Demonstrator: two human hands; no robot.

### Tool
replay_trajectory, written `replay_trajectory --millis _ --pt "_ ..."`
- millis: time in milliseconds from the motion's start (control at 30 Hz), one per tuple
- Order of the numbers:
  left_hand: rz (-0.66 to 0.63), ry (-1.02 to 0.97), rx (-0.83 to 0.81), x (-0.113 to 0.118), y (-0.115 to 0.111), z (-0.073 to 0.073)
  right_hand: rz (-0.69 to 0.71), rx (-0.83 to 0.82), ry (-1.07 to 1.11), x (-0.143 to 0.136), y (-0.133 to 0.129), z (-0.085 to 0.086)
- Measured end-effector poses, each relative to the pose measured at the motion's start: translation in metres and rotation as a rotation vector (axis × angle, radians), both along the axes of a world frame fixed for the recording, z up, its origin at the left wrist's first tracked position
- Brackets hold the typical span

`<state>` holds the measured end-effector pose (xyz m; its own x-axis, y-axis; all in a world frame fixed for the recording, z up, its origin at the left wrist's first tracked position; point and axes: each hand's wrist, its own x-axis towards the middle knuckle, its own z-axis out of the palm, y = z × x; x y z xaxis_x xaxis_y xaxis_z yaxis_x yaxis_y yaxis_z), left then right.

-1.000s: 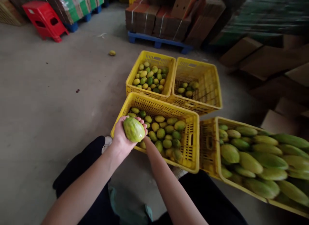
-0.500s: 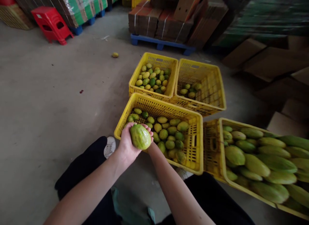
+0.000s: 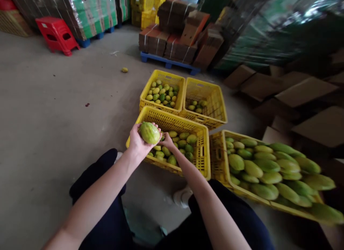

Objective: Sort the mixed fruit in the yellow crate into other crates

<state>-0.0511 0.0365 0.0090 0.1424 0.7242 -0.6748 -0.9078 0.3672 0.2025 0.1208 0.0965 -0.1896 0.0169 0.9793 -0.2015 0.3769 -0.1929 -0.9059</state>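
My left hand (image 3: 139,140) is closed around the underside of a green-yellow papaya (image 3: 149,132), holding it above the near yellow crate (image 3: 201,130). Just to the right of that fruit is my right hand (image 3: 168,142), its thumb and fingers apart and pointing left, close to the left fingertips. Something green shows between them; whether the hand touches it is unclear. Beneath both hands, the near crate has many small papayas (image 3: 172,159) over its floor. My forearms cover part of its near side.
Behind stand two more yellow crates, one with many small papayas (image 3: 162,97), one with several (image 3: 198,106). At right, a crate (image 3: 224,149) is heaped with larger papayas (image 3: 264,166). A red stool (image 3: 57,35), a pallet of cardboard (image 3: 169,62) and loose cartons (image 3: 258,83) lie beyond.
My right hand has come out from under the papaya and shifted to its right. The left hand still has the fruit. The whole view has shifted, with the crates appearing further left.
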Motion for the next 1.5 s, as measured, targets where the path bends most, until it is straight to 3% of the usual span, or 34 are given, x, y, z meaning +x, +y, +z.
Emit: replay_trajectory --millis 167,300,367,467,567,733,967,1167,1500 --pt "-0.028 0.032 0.069 0.009 -0.002 -0.002 -0.119 0.041 0.319 0.026 -0.003 0.069" --pt "-0.071 0.009 0.142 0.021 -0.009 -0.001 -0.17 0.132 0.543 0.036 -0.026 0.128" --pt "-0.093 -0.007 0.191 0.027 -0.015 0.001 -0.183 0.167 0.616 0.041 -0.044 0.148" --pt "-0.16 -0.003 0.259 0.038 -0.022 0.005 -0.206 0.205 0.724 0.046 -0.074 0.165" --pt "-0.222 0.008 0.319 0.05 -0.027 0.008 -0.284 0.214 0.791 0.045 -0.094 0.173" --pt "-0.212 0.062 0.445 0.065 -0.024 0.006 -0.363 0.312 0.849 0.038 -0.102 0.183" --pt "-0.35 0.325 0.605 0.076 -0.013 -0.001 -0.408 0.39 0.726 0.036 -0.107 0.179" --pt "-0.574 0.316 0.52 0.064 -0.018 -0.005 -0.316 0.546 0.426 0.044 -0.099 0.186" --pt "-0.43 0.35 0.586 0.028 -0.015 -0.005 -0.168 0.492 0.34 0.025 -0.094 0.176"
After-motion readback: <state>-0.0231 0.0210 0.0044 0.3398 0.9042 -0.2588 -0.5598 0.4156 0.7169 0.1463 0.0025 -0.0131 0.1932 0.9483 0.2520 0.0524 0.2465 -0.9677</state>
